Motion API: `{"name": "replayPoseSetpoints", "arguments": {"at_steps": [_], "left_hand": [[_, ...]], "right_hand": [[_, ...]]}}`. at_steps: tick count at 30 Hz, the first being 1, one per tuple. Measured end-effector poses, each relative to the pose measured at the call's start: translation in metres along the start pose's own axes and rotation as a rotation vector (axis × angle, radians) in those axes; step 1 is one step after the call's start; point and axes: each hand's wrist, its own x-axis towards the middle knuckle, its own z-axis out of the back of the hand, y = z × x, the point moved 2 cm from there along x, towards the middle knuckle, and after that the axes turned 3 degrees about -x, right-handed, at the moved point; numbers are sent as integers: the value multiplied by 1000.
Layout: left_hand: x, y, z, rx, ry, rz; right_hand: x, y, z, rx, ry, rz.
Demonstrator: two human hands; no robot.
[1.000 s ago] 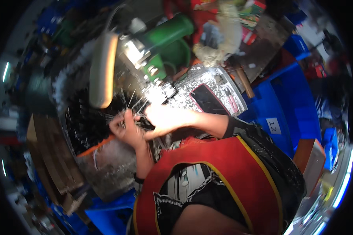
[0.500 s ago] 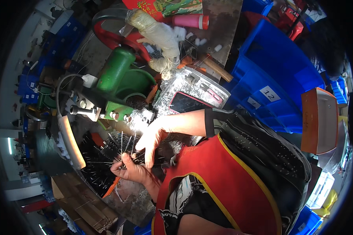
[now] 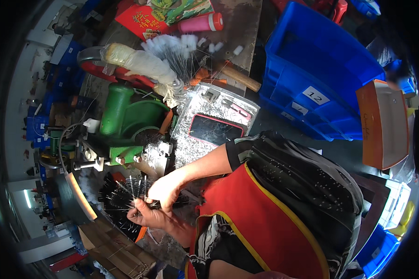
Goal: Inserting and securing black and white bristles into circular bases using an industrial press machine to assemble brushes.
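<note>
My left hand is closed, thumb against curled fingers, around the thin wire stems of several black bristle brushes. Over it comes my right hand, fingers bent and pressed together by the left thumb. Its fingertips are partly hidden, and what they grip cannot be made out. A large bunch of black brushes fans out just left of and beyond both hands. Right behind them stands a green metal machine with bolts on its front block, its lower end brightly lit.
A lit lamp bar hangs left of the hands. A shiny tray holds a phone. Beyond lie white-tipped wire brushes, a wooden handle and a pink bottle. Blue crates stand right; cardboard lies front left.
My right hand's spread fingers have closed and come down against my left thumb. The left hand keeps its hold on the brushes. The whole view has shifted, moving the machine and tray leftward.
</note>
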Motion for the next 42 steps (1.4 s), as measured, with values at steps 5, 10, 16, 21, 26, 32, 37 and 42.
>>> {"name": "replayPoseSetpoints", "arguments": {"at_steps": [5,10,16,21,26,32,37,42], "left_hand": [[5,-13,-1,-58,-41,21],[7,-32,3,-61,-184,-79],[23,-45,23,92,-215,-127],[17,-54,69,331,-477,-111],[-3,-77,90,-201,-618,-152],[-63,-96,185,-307,-919,-340],[-111,-129,245,-264,-1116,-584],[-172,-141,296,-397,-1235,-645]], "right_hand": [[0,14,3,-156,-94,17],[8,35,-5,-364,-133,93],[25,52,-4,-301,-21,114],[54,72,-17,-418,178,92],[92,75,-66,-567,202,329],[129,116,-171,-690,572,436],[140,167,-253,-801,819,607],[148,179,-332,-843,1078,549]]}}
